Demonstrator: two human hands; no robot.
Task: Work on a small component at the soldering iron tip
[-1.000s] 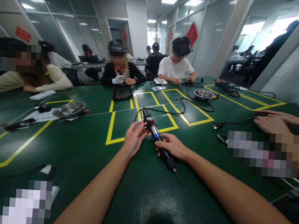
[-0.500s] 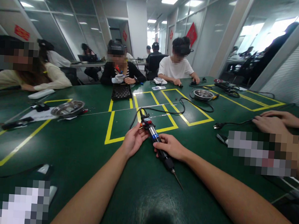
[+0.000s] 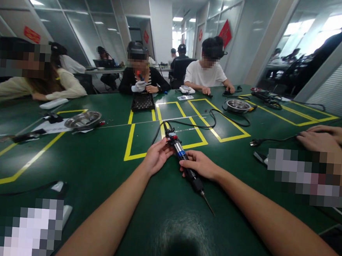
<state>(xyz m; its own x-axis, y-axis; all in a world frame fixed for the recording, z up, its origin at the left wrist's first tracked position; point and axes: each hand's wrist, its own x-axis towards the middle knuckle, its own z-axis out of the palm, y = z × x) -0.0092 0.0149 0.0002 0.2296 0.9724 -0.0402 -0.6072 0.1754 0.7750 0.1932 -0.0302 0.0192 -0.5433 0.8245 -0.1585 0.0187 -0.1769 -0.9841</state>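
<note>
An electric screwdriver (image 3: 183, 158) with a black, blue and red body lies slantwise on the green table (image 3: 103, 170), its bit (image 3: 208, 202) pointing toward me. My left hand (image 3: 156, 156) is curled round its upper end near the red part. My right hand (image 3: 199, 165) grips the black lower body. The tool's black cable (image 3: 200, 124) runs away across the yellow-taped squares.
A steel bowl (image 3: 83, 120) sits at the left, another bowl (image 3: 237, 105) at the far right, and a black tray (image 3: 142, 101) stands at the back. Several people sit around the table. Another person's hands (image 3: 322, 140) rest at the right edge beside a plug (image 3: 254, 142).
The view has shifted slightly; my hands and the screwdriver stay in nearly the same place, with my left fingers closing a little more on the tool's upper end.
</note>
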